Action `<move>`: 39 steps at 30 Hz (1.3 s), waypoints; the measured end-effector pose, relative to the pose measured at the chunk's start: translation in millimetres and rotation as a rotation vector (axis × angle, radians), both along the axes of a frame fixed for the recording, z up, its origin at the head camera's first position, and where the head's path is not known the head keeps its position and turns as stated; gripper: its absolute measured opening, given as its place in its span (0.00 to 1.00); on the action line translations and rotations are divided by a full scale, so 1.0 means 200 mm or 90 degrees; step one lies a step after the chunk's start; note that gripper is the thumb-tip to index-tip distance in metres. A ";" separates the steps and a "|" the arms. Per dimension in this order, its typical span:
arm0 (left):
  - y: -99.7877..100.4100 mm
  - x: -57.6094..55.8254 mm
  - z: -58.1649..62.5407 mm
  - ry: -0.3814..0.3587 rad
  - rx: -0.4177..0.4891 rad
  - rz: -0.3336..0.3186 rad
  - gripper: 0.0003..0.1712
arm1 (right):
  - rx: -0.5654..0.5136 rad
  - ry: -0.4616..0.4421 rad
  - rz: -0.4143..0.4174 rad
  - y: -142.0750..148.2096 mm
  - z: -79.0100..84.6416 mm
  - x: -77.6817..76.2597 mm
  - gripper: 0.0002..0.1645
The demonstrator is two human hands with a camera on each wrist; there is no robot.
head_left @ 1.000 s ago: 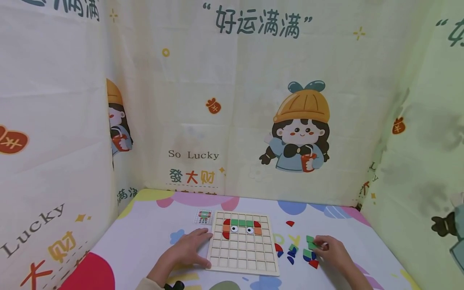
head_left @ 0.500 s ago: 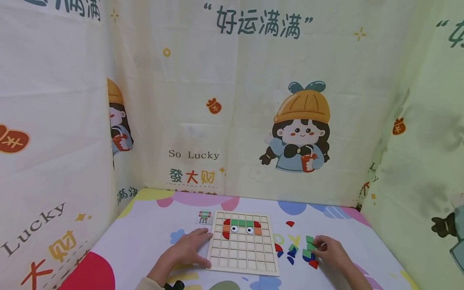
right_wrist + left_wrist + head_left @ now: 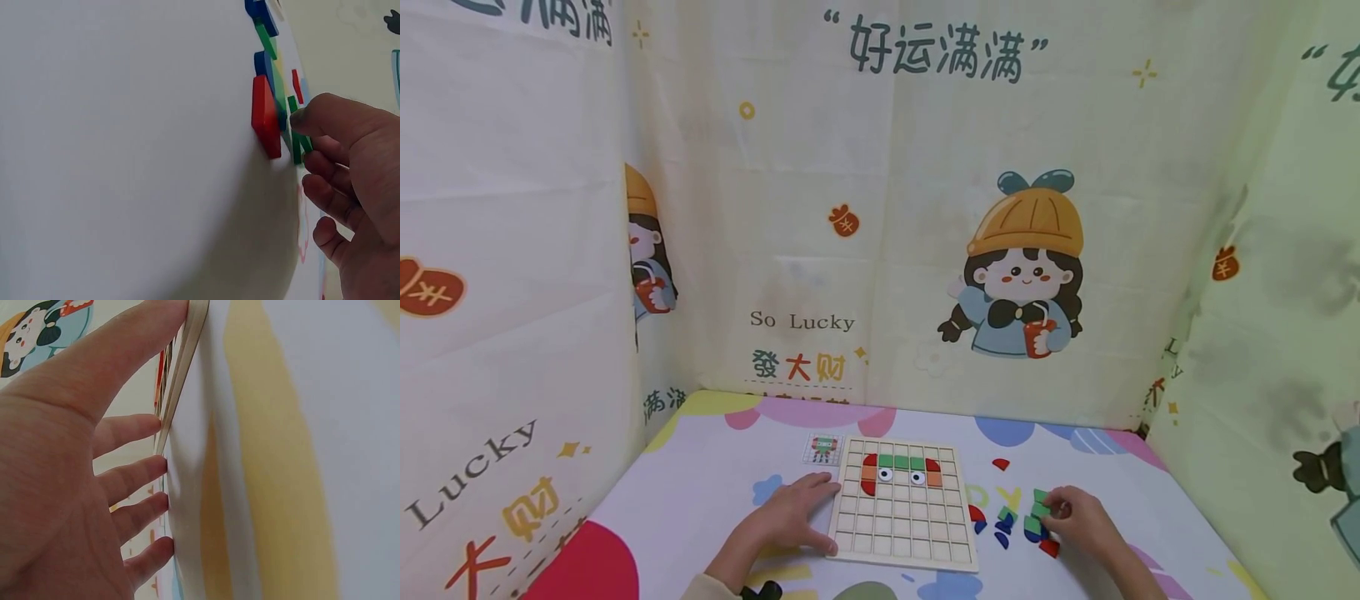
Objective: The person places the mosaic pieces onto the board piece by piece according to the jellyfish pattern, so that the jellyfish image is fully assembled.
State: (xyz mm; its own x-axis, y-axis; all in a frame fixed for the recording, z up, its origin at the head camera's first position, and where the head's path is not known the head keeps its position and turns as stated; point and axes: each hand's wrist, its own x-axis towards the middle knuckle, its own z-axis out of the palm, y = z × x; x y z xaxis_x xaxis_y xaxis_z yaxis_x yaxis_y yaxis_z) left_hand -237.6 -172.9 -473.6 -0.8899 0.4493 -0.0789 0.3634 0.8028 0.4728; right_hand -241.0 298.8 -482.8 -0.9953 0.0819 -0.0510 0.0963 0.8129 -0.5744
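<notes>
A square wooden grid board (image 3: 902, 525) lies on the table, with a row of green squares, red quarter circles, orange squares and two eye tiles in its upper cells. My left hand (image 3: 793, 508) rests at its left side, fingers spread; in the left wrist view the thumb and a finger touch the board's edge. To the board's right, my right hand (image 3: 1078, 518) pinches a green square tile (image 3: 304, 142) between thumb and index finger. Beside it lie another green tile (image 3: 1040, 496), a blue piece (image 3: 1032, 535) and a red quarter-circle tile (image 3: 1049, 547).
A small picture card (image 3: 822, 449) with a figure on a grid lies at the board's upper left. Several blue, green and red pieces (image 3: 1004, 523) lie between the board and my right hand. One red quarter circle (image 3: 1001, 463) sits farther back. Printed cloth walls (image 3: 895, 250) surround the table.
My right hand has shifted slightly left among the green tiles, and the tiles at its fingertips have moved a little with it. My left hand and the board have stayed in place.
</notes>
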 end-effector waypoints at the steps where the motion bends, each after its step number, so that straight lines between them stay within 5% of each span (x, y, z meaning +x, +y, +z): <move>1: 0.00 0.00 0.00 0.001 -0.001 0.000 0.54 | 0.002 0.008 0.003 -0.01 0.00 0.00 0.13; 18: -0.01 -0.01 -0.02 0.009 0.001 -0.004 0.53 | -0.037 0.067 0.061 -0.33 0.03 -0.05 0.12; 39: 0.00 -0.02 -0.04 -0.002 -0.003 0.004 0.53 | -0.106 0.061 0.223 -0.67 -0.03 -0.12 0.09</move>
